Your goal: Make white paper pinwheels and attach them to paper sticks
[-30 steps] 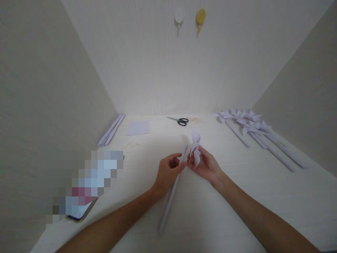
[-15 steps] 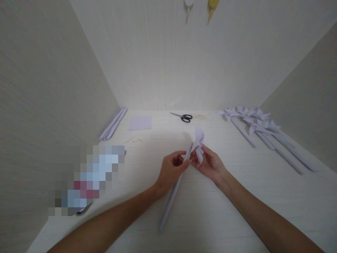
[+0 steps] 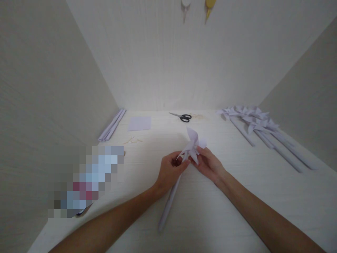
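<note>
A pale lilac paper pinwheel is between my hands, its folded blades (image 3: 193,142) fanned out at the top of a rolled paper stick (image 3: 170,203). My left hand (image 3: 172,170) is closed round the stick just below the blades. My right hand (image 3: 209,163) pinches the pinwheel at its right side, thumb against a blade. The stick slants down toward me, its lower end near the table. Where the blades meet the stick is partly hidden by the paper and my fingers.
Black-handled scissors (image 3: 185,117) lie at the back. Finished pinwheels (image 3: 259,123) are piled at the right. A square paper sheet (image 3: 139,123), rolled paper sticks (image 3: 112,124) and small thin pieces (image 3: 132,140) lie on the left, near a pixelated object (image 3: 92,179). Walls enclose the table on three sides.
The pinwheel's blades have turned to face me more and now lie in front of the stick's top. My right hand has shifted its fingers slightly; my left hand keeps its hold.
</note>
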Available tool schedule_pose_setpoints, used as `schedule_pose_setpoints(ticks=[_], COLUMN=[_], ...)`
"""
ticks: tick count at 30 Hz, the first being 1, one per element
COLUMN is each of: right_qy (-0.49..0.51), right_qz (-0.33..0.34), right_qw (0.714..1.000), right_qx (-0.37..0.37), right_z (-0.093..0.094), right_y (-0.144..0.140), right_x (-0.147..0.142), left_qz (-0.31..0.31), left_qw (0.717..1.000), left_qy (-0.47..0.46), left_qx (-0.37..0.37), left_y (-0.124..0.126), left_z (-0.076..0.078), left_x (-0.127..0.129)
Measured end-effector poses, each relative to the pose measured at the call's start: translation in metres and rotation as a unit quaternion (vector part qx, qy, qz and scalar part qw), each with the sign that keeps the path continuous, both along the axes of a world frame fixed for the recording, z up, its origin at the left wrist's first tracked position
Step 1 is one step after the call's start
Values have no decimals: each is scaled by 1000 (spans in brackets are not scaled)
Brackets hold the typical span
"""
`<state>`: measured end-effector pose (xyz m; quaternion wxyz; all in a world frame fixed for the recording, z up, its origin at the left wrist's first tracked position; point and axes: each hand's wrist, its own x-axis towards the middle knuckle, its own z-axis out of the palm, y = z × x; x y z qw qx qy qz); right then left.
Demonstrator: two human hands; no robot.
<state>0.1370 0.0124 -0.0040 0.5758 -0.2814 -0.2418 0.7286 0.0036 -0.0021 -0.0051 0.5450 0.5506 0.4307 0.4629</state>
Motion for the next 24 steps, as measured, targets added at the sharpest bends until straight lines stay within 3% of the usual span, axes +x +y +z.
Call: schedule_pose_setpoints(ticks=[10, 24], right_qy=[7, -29], right_qz=[49, 26], right_qw=[998, 999], right_qx=[-23, -23], right_z=[-1, 3], right_y=[1, 1], right_x=[1, -1], left_qz=[3, -10], left_qw=[1000, 1000], left_qy=[-3, 14], left_qx=[6, -19], left_y=[1, -3], left_z=[-11, -4], left_x=[-1, 1])
